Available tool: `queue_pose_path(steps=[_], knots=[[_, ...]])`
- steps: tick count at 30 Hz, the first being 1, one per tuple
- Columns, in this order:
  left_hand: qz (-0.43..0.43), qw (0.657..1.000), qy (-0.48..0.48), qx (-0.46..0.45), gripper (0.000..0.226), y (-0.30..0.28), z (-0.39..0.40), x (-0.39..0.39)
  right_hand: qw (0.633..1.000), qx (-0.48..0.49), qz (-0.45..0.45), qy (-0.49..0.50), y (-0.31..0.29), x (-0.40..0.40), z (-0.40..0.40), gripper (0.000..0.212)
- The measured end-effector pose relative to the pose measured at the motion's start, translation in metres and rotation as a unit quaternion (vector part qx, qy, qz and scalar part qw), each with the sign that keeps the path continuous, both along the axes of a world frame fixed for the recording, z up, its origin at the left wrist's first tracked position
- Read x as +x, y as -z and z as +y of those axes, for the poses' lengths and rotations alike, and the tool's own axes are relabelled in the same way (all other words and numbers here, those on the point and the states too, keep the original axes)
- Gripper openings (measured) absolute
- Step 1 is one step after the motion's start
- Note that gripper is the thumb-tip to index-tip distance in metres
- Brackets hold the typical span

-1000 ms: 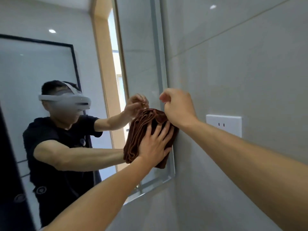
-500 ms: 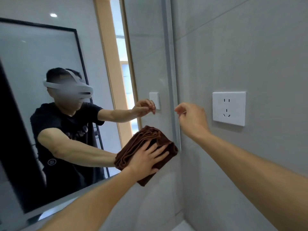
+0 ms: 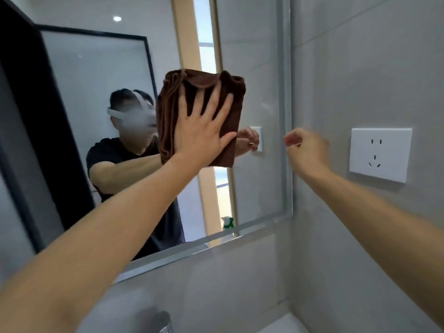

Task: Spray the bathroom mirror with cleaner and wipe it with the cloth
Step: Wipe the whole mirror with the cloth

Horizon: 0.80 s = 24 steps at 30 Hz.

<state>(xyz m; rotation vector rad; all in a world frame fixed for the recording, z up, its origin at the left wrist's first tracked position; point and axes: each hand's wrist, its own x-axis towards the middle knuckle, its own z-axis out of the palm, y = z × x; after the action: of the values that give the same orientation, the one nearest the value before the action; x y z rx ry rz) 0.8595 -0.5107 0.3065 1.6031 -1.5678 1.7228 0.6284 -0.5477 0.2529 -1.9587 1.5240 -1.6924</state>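
A folded brown cloth [image 3: 173, 109] lies flat against the bathroom mirror [image 3: 259, 97], left of its right edge. My left hand [image 3: 204, 131] presses the cloth to the glass with its fingers spread straight. My right hand [image 3: 305, 147] hovers in front of the mirror's right frame with its fingers loosely curled and nothing in it. A green and white spray bottle [image 3: 227, 223] shows only as a reflection low in the mirror. The reflection also shows a person in a black shirt with a headset.
A white wall socket [image 3: 380, 153] is set in the grey tiled wall to the right of my right hand. The mirror's metal frame [image 3: 287, 116] runs along its right and bottom edges. A metal fixture [image 3: 163, 322] pokes up at the bottom.
My left hand has slid the cloth up and to the left, away from the mirror's lower right corner. My right hand has come off the cloth and now hangs free by the frame.
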Motion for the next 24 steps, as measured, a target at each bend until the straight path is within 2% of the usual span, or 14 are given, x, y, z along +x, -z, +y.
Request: queue_pose_path(steps=[2,7,13,16,19,24], knots=[[0.017,1.000,0.018,0.016,0.081,0.038,-0.007,-0.015,1.000,-0.003,-0.031,0.000,0.006,0.010,-0.001,0.033],[-0.079,0.983,0.060,0.154,0.080,0.153,-0.010,-0.017,0.998,-0.025,-0.038,-0.043,0.038,0.040,0.015,0.028],[-0.137,0.969,0.017,0.207,0.083,0.200,0.051,0.063,0.991,-0.071,0.012,-0.111,0.048,0.105,0.059,0.023],[-0.146,0.970,0.018,0.193,0.081,0.201,0.091,0.118,0.976,-0.128,0.017,-0.176,0.029,0.151,0.089,0.023],[-0.122,0.981,-0.002,0.149,0.078,0.173,0.136,0.173,0.959,-0.173,0.003,-0.226,0.003,0.188,0.116,0.027],[-0.069,0.993,-0.090,0.045,0.084,0.063,0.213,0.257,0.952,-0.189,-0.012,-0.240,-0.046,0.208,0.123,0.023]])
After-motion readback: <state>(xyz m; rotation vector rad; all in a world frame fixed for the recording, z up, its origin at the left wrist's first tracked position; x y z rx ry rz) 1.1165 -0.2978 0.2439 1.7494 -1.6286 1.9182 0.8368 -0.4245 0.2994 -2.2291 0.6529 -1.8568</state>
